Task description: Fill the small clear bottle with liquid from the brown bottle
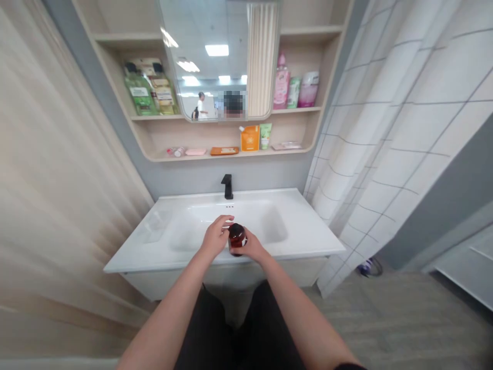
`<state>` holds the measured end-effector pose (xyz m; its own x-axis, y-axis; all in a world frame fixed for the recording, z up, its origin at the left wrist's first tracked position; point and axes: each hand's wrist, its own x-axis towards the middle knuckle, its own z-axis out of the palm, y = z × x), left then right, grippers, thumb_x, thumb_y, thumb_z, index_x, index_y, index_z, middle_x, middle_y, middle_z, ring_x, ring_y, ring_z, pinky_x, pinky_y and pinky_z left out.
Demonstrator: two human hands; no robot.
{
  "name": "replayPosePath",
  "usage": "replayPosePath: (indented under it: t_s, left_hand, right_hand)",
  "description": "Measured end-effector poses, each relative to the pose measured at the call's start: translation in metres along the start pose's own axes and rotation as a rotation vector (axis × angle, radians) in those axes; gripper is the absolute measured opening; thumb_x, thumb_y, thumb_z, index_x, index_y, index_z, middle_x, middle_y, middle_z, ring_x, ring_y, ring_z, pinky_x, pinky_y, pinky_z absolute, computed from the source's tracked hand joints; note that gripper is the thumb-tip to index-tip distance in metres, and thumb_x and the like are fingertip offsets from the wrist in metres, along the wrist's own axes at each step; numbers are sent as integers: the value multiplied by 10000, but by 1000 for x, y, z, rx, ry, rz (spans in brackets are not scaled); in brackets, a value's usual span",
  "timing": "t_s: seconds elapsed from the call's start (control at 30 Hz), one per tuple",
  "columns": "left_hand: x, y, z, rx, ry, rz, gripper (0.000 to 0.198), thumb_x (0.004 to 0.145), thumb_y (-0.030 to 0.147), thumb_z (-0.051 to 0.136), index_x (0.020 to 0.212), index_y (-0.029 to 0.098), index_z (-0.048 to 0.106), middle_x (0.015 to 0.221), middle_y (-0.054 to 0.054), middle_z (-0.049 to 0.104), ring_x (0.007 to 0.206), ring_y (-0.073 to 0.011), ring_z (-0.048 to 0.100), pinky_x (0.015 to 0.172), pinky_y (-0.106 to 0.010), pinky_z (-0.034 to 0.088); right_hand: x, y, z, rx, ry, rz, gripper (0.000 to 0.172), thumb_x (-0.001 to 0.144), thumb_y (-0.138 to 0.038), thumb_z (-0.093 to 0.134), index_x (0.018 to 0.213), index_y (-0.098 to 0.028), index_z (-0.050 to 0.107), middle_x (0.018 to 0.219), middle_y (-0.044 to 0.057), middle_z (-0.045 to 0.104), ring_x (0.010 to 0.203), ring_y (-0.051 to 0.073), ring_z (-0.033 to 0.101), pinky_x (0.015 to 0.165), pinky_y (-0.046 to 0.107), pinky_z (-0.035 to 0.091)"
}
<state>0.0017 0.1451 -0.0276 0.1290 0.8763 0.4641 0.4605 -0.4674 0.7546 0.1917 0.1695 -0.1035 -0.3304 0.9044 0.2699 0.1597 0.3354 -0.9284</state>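
A dark reddish-brown bottle (236,240) with a black top is held over the front rim of the white sink (265,234). My right hand (250,245) is closed around its right side, thumb and fingers on the body. On the bottle's left is my left hand (216,236), its fingers stretched out and apart near the cap. Whether a fingertip touches the bottle I cannot tell. Part of the bottle's label side is hidden by my right hand.
A black faucet (228,186) stands behind the basin. Above it, a shelf cabinet (227,155) holds bottles, an orange pouch (250,139) and a green tube (265,136) around a mirror (215,56). A clear tray-like item (154,226) lies on the left counter. Curtains hang on both sides.
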Motion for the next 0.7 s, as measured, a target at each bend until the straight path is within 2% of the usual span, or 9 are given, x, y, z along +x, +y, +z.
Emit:
replayPosePath:
  t_s: [0.13,0.27,0.33,0.43,0.57,0.7]
  left_hand:
    - [0,-2,3,107,25,11,413,913,228,712,1324,266,727,1331,-93,754,1182,-259,760,1038,-426,661]
    - [0,-5,4,12,32,-32,455,958,167,610,1395,265,693,1328,-97,765,1171,-235,776,990,-400,672]
    - [0,-3,6,41,49,-41,444,938,213,687,1379,263,703,1310,-98,767,1154,-248,778,968,-400,676]
    - [-1,2,9,163,80,-34,412,881,297,815,1288,269,753,1281,-89,780,1139,-279,773,1018,-434,657]
    - [0,5,9,87,75,-100,369,945,262,740,1312,287,754,1244,-64,816,1113,-263,794,1062,-434,630]
    - [0,2,10,17,65,-113,387,937,244,738,1322,280,754,1245,-65,823,1136,-261,797,1040,-418,635]
  right_hand:
    - [1,0,0,26,-11,-6,796,623,-362,973,1356,-258,682,1186,19,789,1026,258,698,987,409,561]
    - [1,2,0,32,-14,4,806,628,-375,981,1367,-254,682,1166,24,795,1010,264,699,974,418,561]
    - [1,2,0,34,-21,2,773,636,-362,974,1348,-252,693,1151,17,793,993,256,696,969,413,558]
    - [1,3,0,45,-16,-9,819,632,-350,973,1388,-261,674,1217,21,782,1045,260,696,993,413,554]
    - [2,4,0,15,1,20,823,614,-366,989,1370,-261,682,1213,27,790,1073,276,705,1020,431,556]
    - [2,5,0,40,-17,10,808,630,-371,982,1374,-257,689,1210,29,797,1088,286,717,1050,450,554]
